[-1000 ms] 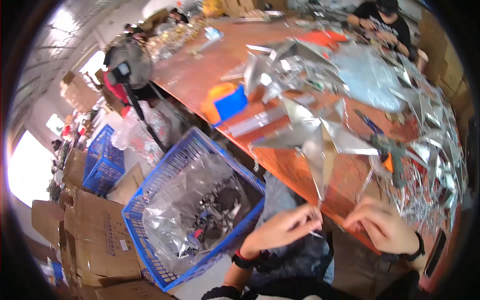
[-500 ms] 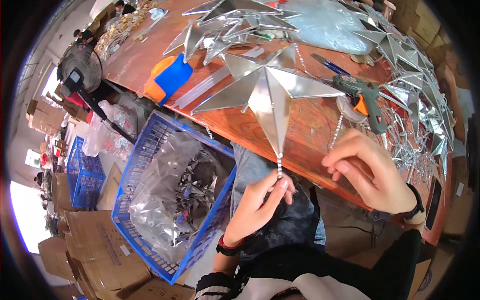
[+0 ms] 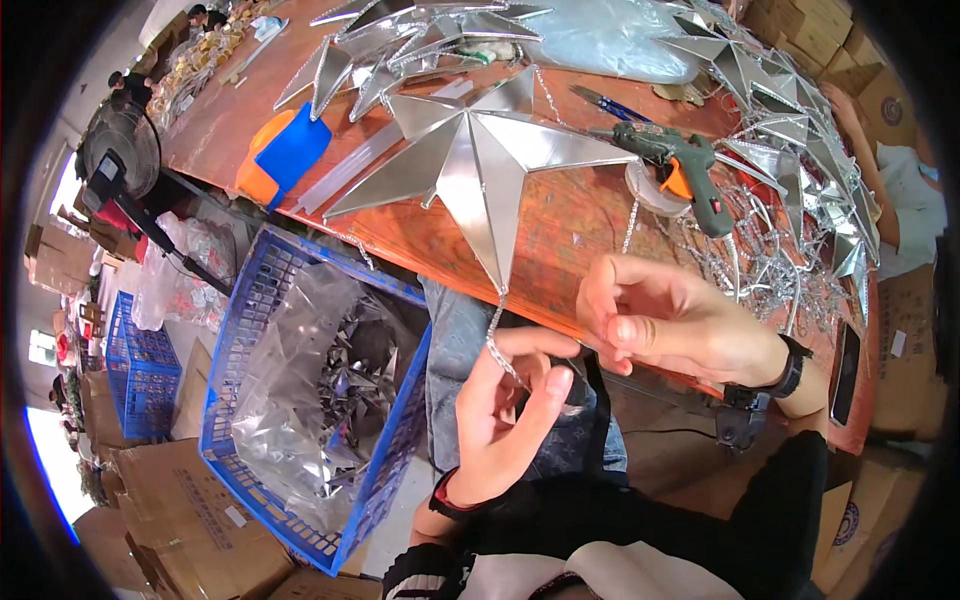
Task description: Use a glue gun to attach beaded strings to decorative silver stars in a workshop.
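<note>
A silver, faceted five-pointed star lies at the near edge of the wooden table, its longest point toward me. From that tip a thin silver cord runs down over the index finger of my left hand, whose curled fingers hold it. My right hand is close by on the right, thumb and fingers pinched together; whatever is between them is too small to make out. Beyond the right hand lies a green hot glue gun with an orange trigger, beside a roll of clear tape.
A blue plastic crate with clear bags and silver pieces stands left of my legs. More silver stars, glue sticks, pliers, tangled silver cords and a phone lie on the table. Another person's arm shows at right.
My left hand has turned and opened somewhat, with the cord now slanting over its index finger. My right hand has come closer to it. The whole view has shifted slightly.
</note>
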Action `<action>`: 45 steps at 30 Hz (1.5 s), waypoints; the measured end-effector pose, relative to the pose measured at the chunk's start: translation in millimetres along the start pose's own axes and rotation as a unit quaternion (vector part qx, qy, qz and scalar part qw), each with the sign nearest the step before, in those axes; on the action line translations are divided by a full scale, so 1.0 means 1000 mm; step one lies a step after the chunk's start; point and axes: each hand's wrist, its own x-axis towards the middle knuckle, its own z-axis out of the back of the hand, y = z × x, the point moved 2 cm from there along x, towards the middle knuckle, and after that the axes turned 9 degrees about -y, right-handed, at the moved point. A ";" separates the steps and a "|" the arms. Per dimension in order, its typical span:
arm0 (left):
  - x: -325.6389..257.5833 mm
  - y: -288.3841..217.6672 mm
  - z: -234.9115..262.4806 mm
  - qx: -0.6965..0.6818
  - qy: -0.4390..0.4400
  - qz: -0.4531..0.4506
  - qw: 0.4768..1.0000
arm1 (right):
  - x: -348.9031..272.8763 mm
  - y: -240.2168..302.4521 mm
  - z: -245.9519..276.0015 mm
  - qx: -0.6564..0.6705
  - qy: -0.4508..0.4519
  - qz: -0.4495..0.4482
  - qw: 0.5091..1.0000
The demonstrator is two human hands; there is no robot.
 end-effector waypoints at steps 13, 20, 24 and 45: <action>0.004 0.006 -0.008 0.101 -0.081 -0.132 0.983 | 0.005 -0.022 0.005 0.021 -0.016 -0.058 0.998; 0.004 0.010 -0.007 0.163 -0.117 -0.201 0.959 | 0.005 -0.024 0.005 -0.016 -0.053 -0.055 0.997; 0.004 0.013 -0.006 0.186 -0.121 -0.205 0.953 | 0.004 -0.023 0.007 -0.079 -0.063 -0.025 0.995; 0.005 0.019 -0.003 0.198 -0.089 -0.158 0.963 | -0.001 -0.017 0.000 -0.267 -0.181 0.044 0.946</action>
